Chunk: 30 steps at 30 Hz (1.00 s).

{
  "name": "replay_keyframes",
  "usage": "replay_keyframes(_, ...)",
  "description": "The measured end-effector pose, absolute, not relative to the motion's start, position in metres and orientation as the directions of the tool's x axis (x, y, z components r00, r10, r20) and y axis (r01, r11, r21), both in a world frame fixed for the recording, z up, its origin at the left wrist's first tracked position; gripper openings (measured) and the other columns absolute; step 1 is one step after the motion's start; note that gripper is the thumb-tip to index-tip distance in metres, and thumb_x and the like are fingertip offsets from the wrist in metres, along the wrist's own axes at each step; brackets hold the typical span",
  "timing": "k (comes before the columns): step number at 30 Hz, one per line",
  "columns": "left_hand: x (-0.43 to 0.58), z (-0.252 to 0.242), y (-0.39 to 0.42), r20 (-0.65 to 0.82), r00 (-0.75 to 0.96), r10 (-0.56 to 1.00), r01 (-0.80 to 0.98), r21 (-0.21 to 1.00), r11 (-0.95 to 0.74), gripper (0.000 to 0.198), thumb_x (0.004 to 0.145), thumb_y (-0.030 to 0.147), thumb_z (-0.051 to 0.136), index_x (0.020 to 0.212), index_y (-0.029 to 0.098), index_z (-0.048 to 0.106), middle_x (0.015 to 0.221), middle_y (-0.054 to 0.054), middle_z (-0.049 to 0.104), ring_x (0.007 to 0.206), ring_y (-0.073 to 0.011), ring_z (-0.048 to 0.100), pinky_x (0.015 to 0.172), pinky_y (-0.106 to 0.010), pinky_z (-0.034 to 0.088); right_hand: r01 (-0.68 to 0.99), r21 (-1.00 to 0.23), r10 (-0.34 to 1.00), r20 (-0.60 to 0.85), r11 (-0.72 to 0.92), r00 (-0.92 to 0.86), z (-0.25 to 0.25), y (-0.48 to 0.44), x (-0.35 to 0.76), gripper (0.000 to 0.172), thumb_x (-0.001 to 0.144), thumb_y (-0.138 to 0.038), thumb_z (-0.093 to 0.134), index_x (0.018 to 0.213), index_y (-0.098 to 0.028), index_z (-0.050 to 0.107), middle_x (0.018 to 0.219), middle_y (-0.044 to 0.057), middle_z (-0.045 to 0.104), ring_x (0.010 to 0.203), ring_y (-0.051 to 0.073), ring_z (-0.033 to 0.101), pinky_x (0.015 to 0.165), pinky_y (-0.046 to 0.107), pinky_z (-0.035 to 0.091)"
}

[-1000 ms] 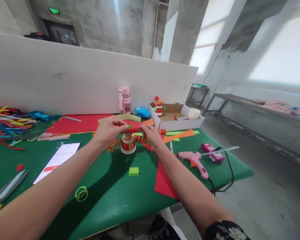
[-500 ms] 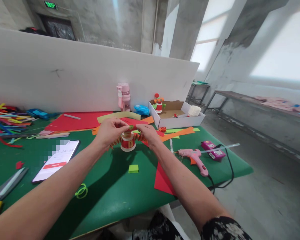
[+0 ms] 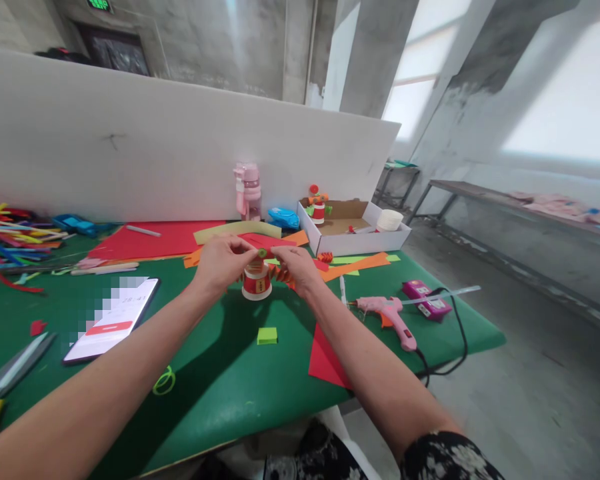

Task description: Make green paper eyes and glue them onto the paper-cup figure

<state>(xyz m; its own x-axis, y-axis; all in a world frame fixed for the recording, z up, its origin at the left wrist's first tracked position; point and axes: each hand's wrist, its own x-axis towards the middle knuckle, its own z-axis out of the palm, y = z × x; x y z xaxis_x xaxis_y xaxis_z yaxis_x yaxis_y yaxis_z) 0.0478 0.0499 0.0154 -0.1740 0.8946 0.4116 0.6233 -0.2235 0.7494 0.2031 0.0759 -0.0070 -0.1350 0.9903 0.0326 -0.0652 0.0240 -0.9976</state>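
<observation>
A small paper-cup figure (image 3: 257,287) stands upright on the green table, its red body banded above a white rim, with folded orange paper at its sides. Over its top, the fingertips of my left hand (image 3: 221,263) and my right hand (image 3: 299,268) are pinched from opposite sides around a small rolled paper piece (image 3: 263,253) with a green round face. My fingers cover part of that piece, so whether it touches the figure cannot be told. A folded light-green paper square (image 3: 267,336) lies nearer to me.
At right lie a pink glue gun (image 3: 387,313) with its cord and a purple box (image 3: 427,301). A white cardboard tray (image 3: 355,244) holds a similar figure (image 3: 317,207). Scissors (image 3: 10,373), a phone (image 3: 113,323) and coloured strips (image 3: 15,243) are at left; a pink bottle (image 3: 249,193) stands behind.
Both hands keep their pinch over the figure, with only slight finger movement. The whole view has shifted a little.
</observation>
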Motion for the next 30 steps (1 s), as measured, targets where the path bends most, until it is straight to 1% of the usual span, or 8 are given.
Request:
replay_keyframes(2, 0.0486, 0.0148, 0.0501, 0.419, -0.175, 0.891, 0.632, 0.741, -0.225, 0.016, 0.066, 0.036, 0.067, 0.060, 0.022, 0.073, 0.067, -0.002, 0.066, 0.068, -0.0187, 0.060, 0.065, -0.031, 0.047, -0.076, -0.997, 0.987, 0.032, 0.020, -0.155, -0.0052, 0.0738, 0.2029, 0.019, 0.068, -0.035, 0.073, 0.063, -0.017, 0.070, 0.054, -0.004, 0.050, 0.051, 0.009, 0.039, 0.047, 0.024, 0.030)
replay_keyframes(6, 0.0497, 0.0138, 0.0502, 0.431, -0.179, 0.884, 0.643, 0.732, -0.226, 0.017, 0.067, 0.036, 0.066, 0.059, 0.022, 0.072, 0.067, -0.002, 0.067, 0.072, -0.0197, 0.061, 0.069, -0.031, 0.047, -0.112, -0.993, 0.986, 0.046, 0.029, -0.160, -0.0050, 0.0728, 0.2020, 0.017, 0.062, -0.031, 0.077, 0.061, -0.017, 0.068, 0.058, -0.004, 0.055, 0.056, 0.010, 0.045, 0.052, 0.024, 0.034)
replay_keyframes(12, 0.0512, 0.0134, 0.0507, 0.427, -0.195, 0.883, 0.647, 0.732, -0.211, 0.017, 0.068, 0.035, 0.065, 0.060, 0.022, 0.072, 0.067, -0.002, 0.068, 0.072, -0.0202, 0.062, 0.066, -0.030, 0.047, -0.106, -0.994, 0.993, 0.028, 0.016, -0.117, -0.0073, 0.0752, 0.2018, 0.020, 0.057, -0.029, 0.081, 0.064, -0.017, 0.067, 0.061, -0.003, 0.056, 0.060, 0.011, 0.049, 0.057, 0.025, 0.038)
replay_keyframes(14, 0.0515, 0.0140, 0.0507, 0.425, -0.193, 0.884, 0.648, 0.732, -0.211, 0.016, 0.068, 0.035, 0.065, 0.060, 0.023, 0.071, 0.067, -0.002, 0.068, 0.072, -0.0205, 0.062, 0.067, -0.030, 0.048, -0.103, -0.994, 0.991, 0.053, 0.041, -0.120, -0.0074, 0.0751, 0.2022, 0.022, 0.057, -0.031, 0.081, 0.062, -0.017, 0.065, 0.060, -0.004, 0.054, 0.060, 0.011, 0.047, 0.057, 0.025, 0.036)
replay_keyframes(17, 0.0518, 0.0152, 0.0501, 0.425, -0.188, 0.886, 0.649, 0.730, -0.212, 0.015, 0.069, 0.034, 0.065, 0.059, 0.024, 0.071, 0.067, -0.002, 0.069, 0.074, -0.0216, 0.063, 0.069, -0.031, 0.048, -0.081, -0.994, 0.983, 0.089, 0.077, -0.160, -0.0064, 0.0734, 0.2031, 0.028, 0.059, -0.037, 0.080, 0.056, -0.018, 0.060, 0.055, -0.006, 0.045, 0.058, 0.010, 0.041, 0.055, 0.026, 0.032)
replay_keyframes(20, 0.0517, 0.0164, 0.0494, 0.421, -0.180, 0.889, 0.651, 0.729, -0.214, 0.015, 0.069, 0.034, 0.065, 0.059, 0.024, 0.071, 0.067, -0.002, 0.069, 0.076, -0.0221, 0.063, 0.069, -0.031, 0.048, -0.052, -0.996, 0.980, 0.087, 0.079, -0.179, -0.0050, 0.0713, 0.2035, 0.031, 0.059, -0.041, 0.079, 0.056, -0.018, 0.058, 0.053, -0.007, 0.041, 0.057, 0.010, 0.038, 0.055, 0.026, 0.029)
replay_keyframes(25, 0.0531, 0.0160, 0.0493, 0.406, -0.179, 0.896, 0.647, 0.735, -0.203, 0.017, 0.070, 0.036, 0.064, 0.062, 0.022, 0.072, 0.069, -0.002, 0.068, 0.074, -0.0215, 0.062, 0.067, -0.030, 0.046, -0.047, -0.993, 0.982, 0.110, 0.104, -0.155, -0.0059, 0.0727, 0.2021, 0.034, 0.059, -0.041, 0.079, 0.055, -0.018, 0.054, 0.054, -0.007, 0.039, 0.057, 0.009, 0.036, 0.054, 0.026, 0.028)
replay_keyframes(30, 0.0531, 0.0176, 0.0458, 0.387, -0.171, 0.906, 0.648, 0.737, -0.192, 0.019, 0.071, 0.039, 0.065, 0.067, 0.022, 0.072, 0.069, -0.002, 0.067, 0.070, -0.0199, 0.059, 0.064, -0.030, 0.044, -0.028, -0.996, 0.991, 0.085, 0.082, -0.108, -0.0071, 0.0751, 0.2012, 0.033, 0.060, -0.038, 0.081, 0.053, -0.018, 0.055, 0.052, -0.006, 0.040, 0.057, 0.010, 0.039, 0.053, 0.025, 0.031)
